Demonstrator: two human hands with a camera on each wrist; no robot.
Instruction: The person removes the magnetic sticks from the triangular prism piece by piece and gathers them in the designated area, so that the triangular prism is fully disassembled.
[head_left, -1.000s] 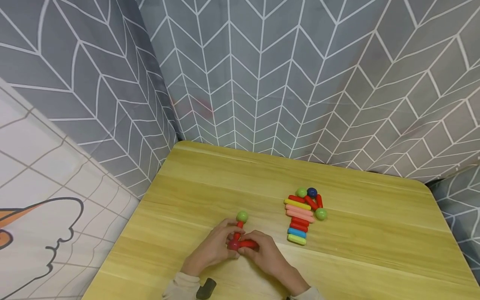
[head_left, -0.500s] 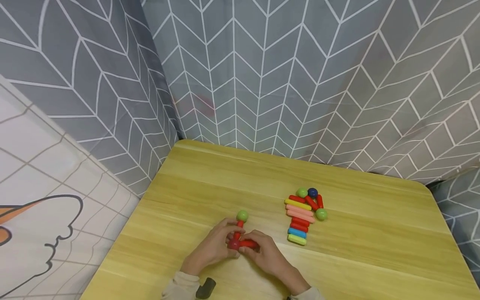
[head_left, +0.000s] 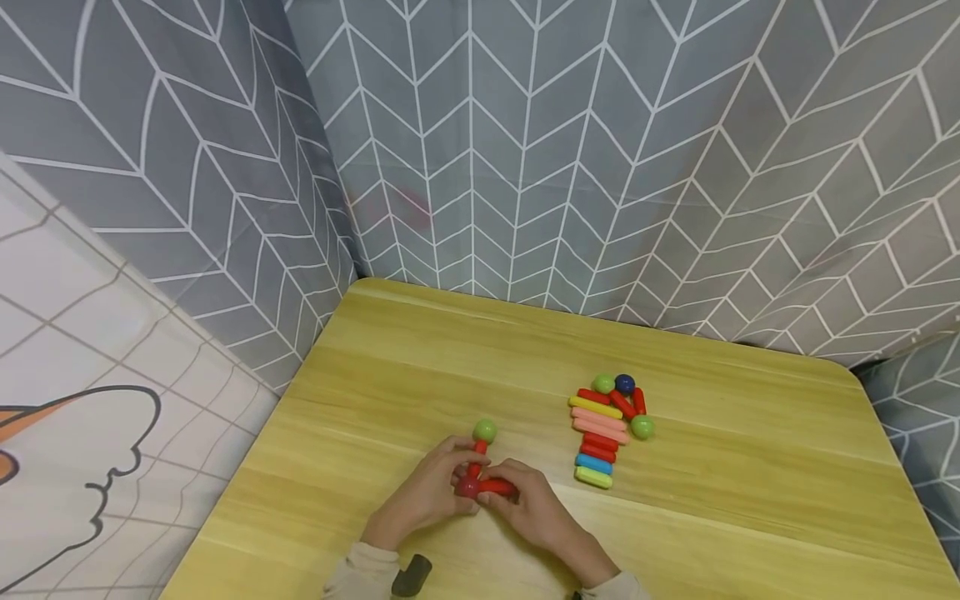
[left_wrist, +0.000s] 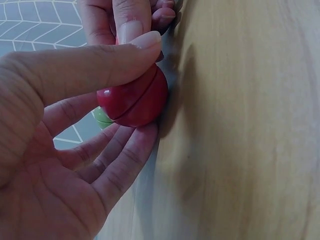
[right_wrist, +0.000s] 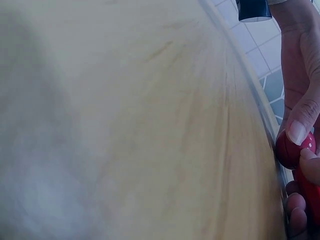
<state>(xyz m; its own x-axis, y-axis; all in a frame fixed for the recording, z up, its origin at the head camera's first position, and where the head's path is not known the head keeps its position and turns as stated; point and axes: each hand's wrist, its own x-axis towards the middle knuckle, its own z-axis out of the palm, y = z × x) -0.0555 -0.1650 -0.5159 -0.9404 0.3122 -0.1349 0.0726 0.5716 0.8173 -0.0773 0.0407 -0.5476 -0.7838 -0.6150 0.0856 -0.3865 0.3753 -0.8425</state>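
A dark red ball (head_left: 467,487) is gripped between the thumb and fingers of my left hand (head_left: 429,493); a groove runs round it in the left wrist view (left_wrist: 142,104). One red rod (head_left: 477,456) runs from this ball up to a light green ball (head_left: 485,431). My right hand (head_left: 534,507) pinches a second red rod (head_left: 497,487), whose near end meets the red ball. Whether that end sits inside the ball is hidden by fingers. In the right wrist view, the left thumb presses on the red ball (right_wrist: 287,153).
Right of the hands lies a group of loose pieces on the wooden table (head_left: 720,467): red rods (head_left: 600,443), a yellow rod (head_left: 596,408), pink rods (head_left: 598,424), a blue rod (head_left: 594,464), a dark blue ball (head_left: 625,384) and green balls (head_left: 642,427). Patterned curtains hang behind.
Both hands keep the same hold on the ball and rod, with no visible movement of the pieces. Only the head view has shifted very slightly.
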